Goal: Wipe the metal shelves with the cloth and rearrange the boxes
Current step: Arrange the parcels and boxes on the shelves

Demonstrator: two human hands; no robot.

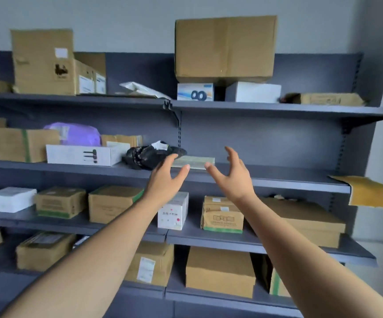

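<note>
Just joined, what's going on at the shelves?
A person reaches both bare arms toward the second shelf. The left hand and right hand are open and hold nothing, poised either side of a flat pale box lying there. What looks like a yellow cloth hangs off that shelf's right end, untouched.

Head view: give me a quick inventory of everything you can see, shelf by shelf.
metal shelves: four, dark grey, against the wall
big boxes: two, brown, top shelf
small boxes: two, white, under the right big box
purple bag: one, purple, second shelf, left
black bag: one, black, second shelf, middle
flat packet: one, pale green, beside the black bag
yellow sheet: one, yellow-brown, second shelf's right end, possibly the cloth
lower boxes: at least eight, brown, third and bottom shelves
left grip: one, open, empty, before the flat packet
right grip: one, open, empty
</note>
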